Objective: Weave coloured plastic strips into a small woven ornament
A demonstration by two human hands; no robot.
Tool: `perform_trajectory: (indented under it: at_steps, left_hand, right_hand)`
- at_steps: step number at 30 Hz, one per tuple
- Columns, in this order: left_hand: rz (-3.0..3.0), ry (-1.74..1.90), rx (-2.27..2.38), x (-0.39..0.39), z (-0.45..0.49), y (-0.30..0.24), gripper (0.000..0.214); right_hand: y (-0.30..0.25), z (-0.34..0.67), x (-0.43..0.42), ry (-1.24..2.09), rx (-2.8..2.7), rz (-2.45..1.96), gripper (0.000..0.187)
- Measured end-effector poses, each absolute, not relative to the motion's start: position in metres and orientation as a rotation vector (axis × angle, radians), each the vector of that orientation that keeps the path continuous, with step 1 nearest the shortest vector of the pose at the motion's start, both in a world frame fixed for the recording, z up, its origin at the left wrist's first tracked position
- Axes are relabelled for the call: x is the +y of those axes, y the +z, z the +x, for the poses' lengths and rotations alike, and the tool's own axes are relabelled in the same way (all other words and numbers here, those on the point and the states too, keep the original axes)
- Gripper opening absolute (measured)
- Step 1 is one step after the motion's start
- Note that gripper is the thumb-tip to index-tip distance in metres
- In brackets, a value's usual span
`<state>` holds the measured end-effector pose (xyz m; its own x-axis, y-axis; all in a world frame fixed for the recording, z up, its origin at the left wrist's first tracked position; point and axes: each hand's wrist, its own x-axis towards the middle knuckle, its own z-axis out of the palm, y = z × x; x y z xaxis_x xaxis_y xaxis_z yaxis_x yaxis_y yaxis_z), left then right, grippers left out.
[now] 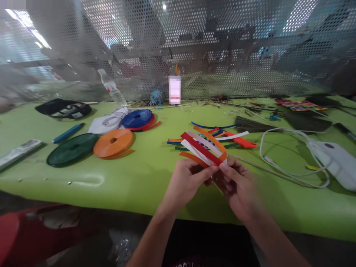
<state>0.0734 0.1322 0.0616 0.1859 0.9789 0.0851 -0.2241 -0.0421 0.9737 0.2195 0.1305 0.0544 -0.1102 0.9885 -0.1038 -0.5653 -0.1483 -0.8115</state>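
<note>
Both hands meet above the near edge of the green table (133,178). My left hand (185,182) and my right hand (236,185) pinch a small bundle of coloured plastic strips (204,148), red, white and orange, fanned up and away from the fingers. The right hand is slightly blurred. More loose strips (222,135), blue, orange, white and dark green, lie on the table just behind the bundle.
Rolls of strip lie to the left: a dark green roll (71,149), an orange roll (113,142), a blue roll on a red one (137,118). A blue pen (68,132), a plastic bottle (112,89), a white device with cable (333,159) and a perforated metal screen (194,44) surround them.
</note>
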Motion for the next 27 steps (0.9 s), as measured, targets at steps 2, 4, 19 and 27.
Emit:
perform_trajectory:
  at_steps: [2, 4, 19, 27]
  left_hand:
    - [1.164, 1.216, 0.877, 0.133, 0.072, 0.061, 0.014]
    - [1.137, 1.239, 0.878, 0.132, 0.073, 0.06, 0.013]
    - [1.044, 1.336, 0.86, 0.129, 0.084, 0.056, 0.013]
    - [1.037, 1.292, 0.853, 0.132, 0.075, 0.057, 0.016]
  right_hand:
    - [0.053, 0.219, 0.131, 1.592, -0.739, -0.775, 0.037]
    - [0.053, 0.219, 0.13, 1.593, -0.727, -0.762, 0.038]
    - [0.052, 0.22, 0.129, 1.639, -0.696, -0.752, 0.04]
    - [0.053, 0.216, 0.129, 1.613, -0.768, -0.766, 0.038]
